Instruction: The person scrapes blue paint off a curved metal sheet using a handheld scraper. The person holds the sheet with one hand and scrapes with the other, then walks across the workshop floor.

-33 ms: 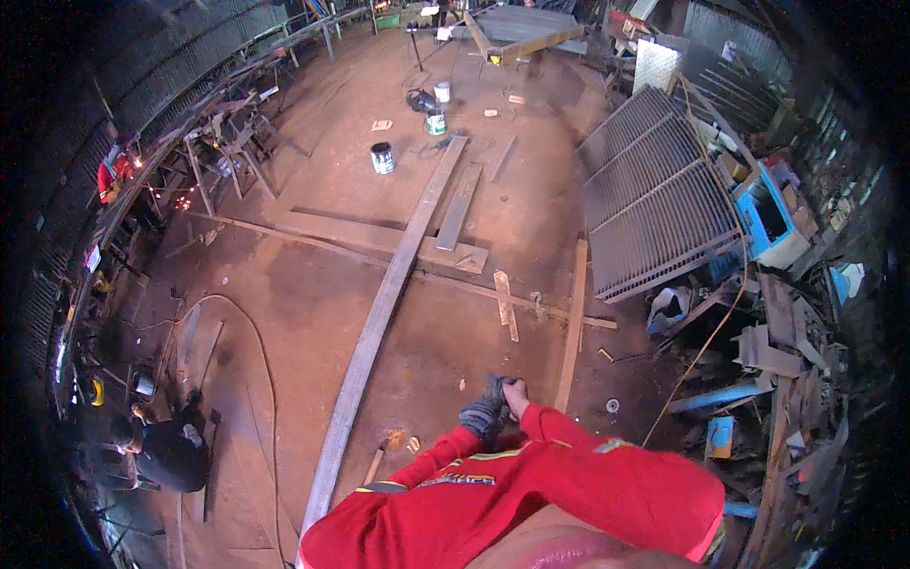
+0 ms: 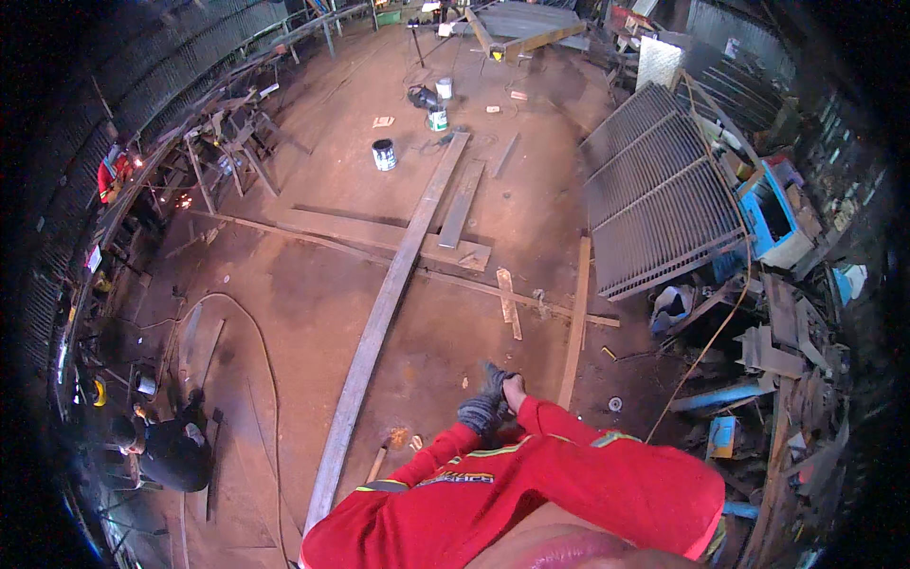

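My left hand (image 2: 484, 410) wears a grey knit glove and reaches out in front of my chest. Against its far end lies my right hand (image 2: 513, 391), bare where it shows, closed on grey glove fabric. The two hands touch and overlap, so most fingers are hidden. How the left fingers are bent cannot be made out. Red sleeves cover both forearms. Beyond my hands a short, pale, stained strip (image 2: 509, 302) lies on the floor. A long grey beam (image 2: 384, 313) runs past on the left, and a narrower brown bar (image 2: 575, 327) lies to the right.
Flat bars (image 2: 318, 226) cross under the beam. Paint cans (image 2: 383, 155) stand farther off. A slatted metal panel (image 2: 659, 190) leans at the right beside scrap. A cable (image 2: 270, 379) curves along the left floor, near a crouching person (image 2: 171, 455). Sparks fly by another person (image 2: 116, 175).
The grey glove's far end has tipped slightly away from me and to the left. My right hand has shifted slightly with it. The whole view has moved a little.
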Tool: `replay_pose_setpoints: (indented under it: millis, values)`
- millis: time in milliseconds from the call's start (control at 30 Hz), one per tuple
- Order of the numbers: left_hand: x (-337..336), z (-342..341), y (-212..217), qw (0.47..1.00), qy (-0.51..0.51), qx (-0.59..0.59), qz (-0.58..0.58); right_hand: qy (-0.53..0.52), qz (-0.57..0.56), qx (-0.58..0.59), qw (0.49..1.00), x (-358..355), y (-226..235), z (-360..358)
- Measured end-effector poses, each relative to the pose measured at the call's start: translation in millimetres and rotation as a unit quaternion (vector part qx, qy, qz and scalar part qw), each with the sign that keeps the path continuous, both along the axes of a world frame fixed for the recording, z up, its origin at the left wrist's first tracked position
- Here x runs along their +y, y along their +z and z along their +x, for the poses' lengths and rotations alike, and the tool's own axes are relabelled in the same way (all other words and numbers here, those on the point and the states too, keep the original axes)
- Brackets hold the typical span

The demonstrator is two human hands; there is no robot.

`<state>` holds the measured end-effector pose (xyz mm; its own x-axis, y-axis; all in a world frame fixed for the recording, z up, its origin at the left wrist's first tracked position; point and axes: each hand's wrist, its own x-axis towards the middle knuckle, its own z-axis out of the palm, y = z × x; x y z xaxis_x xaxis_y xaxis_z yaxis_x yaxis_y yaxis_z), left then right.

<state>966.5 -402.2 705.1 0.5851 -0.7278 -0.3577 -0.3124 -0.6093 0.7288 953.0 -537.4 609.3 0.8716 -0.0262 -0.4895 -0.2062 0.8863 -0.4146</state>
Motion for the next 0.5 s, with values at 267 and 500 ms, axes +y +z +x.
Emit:
replay_pose_setpoints:
  millis: [267,500]
  values:
    - [32,157,-27,0.977,0.099,-0.173,0.078,0.103,0.021,-0.011,0.994,52,4,179]
    - [80,343,-81,0.951,0.072,-0.29,0.078,0.14,0.059,-0.056,0.987,85,13,410]
